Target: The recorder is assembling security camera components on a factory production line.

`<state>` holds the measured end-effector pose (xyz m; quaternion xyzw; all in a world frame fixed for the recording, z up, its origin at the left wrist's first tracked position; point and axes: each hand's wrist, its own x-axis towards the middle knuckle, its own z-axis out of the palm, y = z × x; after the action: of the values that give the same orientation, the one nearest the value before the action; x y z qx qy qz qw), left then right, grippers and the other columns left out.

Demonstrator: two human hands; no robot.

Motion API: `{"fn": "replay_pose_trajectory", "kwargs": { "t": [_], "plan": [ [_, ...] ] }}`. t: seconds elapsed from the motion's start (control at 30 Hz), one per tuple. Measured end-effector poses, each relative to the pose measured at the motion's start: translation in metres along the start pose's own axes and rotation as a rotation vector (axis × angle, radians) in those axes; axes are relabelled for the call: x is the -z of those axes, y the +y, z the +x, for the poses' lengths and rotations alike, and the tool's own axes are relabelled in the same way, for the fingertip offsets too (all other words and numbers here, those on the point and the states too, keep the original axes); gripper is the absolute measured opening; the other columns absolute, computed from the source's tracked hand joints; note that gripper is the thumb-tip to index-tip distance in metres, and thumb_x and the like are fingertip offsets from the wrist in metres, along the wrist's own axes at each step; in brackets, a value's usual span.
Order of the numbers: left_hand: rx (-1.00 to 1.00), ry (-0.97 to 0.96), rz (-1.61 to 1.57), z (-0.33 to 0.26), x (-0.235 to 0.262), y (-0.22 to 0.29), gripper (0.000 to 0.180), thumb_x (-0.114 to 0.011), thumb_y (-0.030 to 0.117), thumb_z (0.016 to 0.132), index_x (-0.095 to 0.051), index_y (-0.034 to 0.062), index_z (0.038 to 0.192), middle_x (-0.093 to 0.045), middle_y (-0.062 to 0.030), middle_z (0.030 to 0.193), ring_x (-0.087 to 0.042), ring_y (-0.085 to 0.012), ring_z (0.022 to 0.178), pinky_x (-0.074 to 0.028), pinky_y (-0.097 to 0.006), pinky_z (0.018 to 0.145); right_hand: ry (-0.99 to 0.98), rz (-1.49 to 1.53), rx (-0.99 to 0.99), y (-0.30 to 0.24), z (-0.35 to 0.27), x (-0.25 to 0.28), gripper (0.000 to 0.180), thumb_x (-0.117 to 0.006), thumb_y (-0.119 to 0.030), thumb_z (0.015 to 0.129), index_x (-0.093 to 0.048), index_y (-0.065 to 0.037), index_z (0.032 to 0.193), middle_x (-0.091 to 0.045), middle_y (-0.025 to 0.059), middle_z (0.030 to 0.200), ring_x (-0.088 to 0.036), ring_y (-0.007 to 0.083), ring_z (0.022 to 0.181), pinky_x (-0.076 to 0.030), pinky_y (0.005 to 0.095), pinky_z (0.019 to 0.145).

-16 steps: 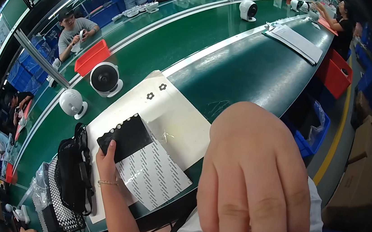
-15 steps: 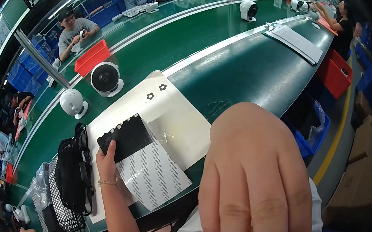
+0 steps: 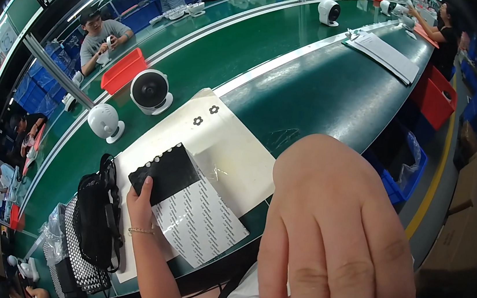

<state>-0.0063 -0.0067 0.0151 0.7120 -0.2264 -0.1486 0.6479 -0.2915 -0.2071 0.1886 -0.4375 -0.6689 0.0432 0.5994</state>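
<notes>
Black-and-white sheet [image 3: 190, 209] lies on the near left part of the green desk [image 3: 314, 93], mostly over a cream board [image 3: 238, 155], its near right part reaching past the board's edge. The left hand [image 3: 141, 200] has its grip on the sheet's left side, grasping the black section with the thumb laid on top, just beside the scalloped edge. The right hand [image 3: 337, 235] hangs right of the sheet, close to the camera, back uppermost and fingers curling down; I cannot tell whether its grip is released or clenched. Left of the board sits a black strapped pouch [image 3: 94, 221]. Farther off stand a white device with a round black front [image 3: 150, 90], a white round-headed one [image 3: 103, 122] and a red tray [image 3: 124, 71]. White papers [image 3: 386, 55] lie at the far right.
</notes>
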Motion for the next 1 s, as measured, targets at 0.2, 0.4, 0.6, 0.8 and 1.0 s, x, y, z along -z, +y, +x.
{"fn": "replay_pose_trajectory", "kwargs": {
  "t": [0.2,0.4,0.6,0.8,1.0],
  "plan": [
    [-0.01,0.006,0.015,0.0,0.004,-0.003,0.029,-0.06,0.02,0.079,-0.057,-0.0033,0.097,-0.058,-0.0033,0.091,-0.051,-0.0086,0.08,-0.039,-0.021,0.075,0.022,0.016,-0.012,-0.004,-0.004,-0.001,0.018,-0.042,-0.002,0.08,-0.057,0.003,0.088,-0.056,0.0194,0.095,-0.053,0.029,0.095,-0.045,0.0433,0.08],
    [-0.041,0.047,0.128,-0.001,-0.004,0.004,0.025,-0.062,0.02,0.077,-0.059,-0.0012,0.092,-0.058,-0.0006,0.084,-0.05,-0.0068,0.076,-0.04,-0.02,0.07,-0.012,0.131,0.037,0.008,-0.005,0.014,0.018,-0.043,-0.001,0.079,-0.058,0.004,0.087,-0.057,0.0203,0.094,-0.054,0.0294,0.093,-0.046,0.043,0.079],
    [-0.01,-0.018,-0.035,0.004,0.0,-0.008,0.027,-0.062,0.021,0.078,-0.058,-0.0023,0.092,-0.058,-0.002,0.086,-0.05,-0.0073,0.077,-0.041,-0.02,0.069,-0.085,0.248,0.063,0.028,-0.007,0.038,0.017,-0.044,0.0,0.079,-0.058,0.005,0.087,-0.057,0.0211,0.092,-0.055,0.0298,0.092,-0.047,0.0426,0.079],
    [-0.004,-0.024,-0.068,0.0,-0.001,0.0,0.029,-0.062,0.021,0.077,-0.057,-0.0031,0.093,-0.058,-0.0035,0.085,-0.051,-0.0081,0.076,-0.041,-0.02,0.069,0.043,-0.036,0.262,0.048,-0.003,0.07,0.022,-0.037,-0.003,0.084,-0.058,-0.004,0.091,-0.06,0.01,0.097,-0.056,0.0215,0.093,-0.042,0.0406,0.084],
    [0.001,-0.013,-0.072,0.004,0.007,-0.012,0.028,-0.063,0.02,0.076,-0.057,-0.0031,0.091,-0.059,-0.0037,0.084,-0.052,-0.0079,0.074,-0.042,-0.02,0.065,0.856,-0.478,-0.437,0.163,-0.036,0.186,0.034,-0.045,-0.023,0.084,-0.047,-0.006,0.114,-0.053,0.0074,0.108,-0.048,0.0179,0.104,-0.036,0.0299,0.089]
  ]
}}
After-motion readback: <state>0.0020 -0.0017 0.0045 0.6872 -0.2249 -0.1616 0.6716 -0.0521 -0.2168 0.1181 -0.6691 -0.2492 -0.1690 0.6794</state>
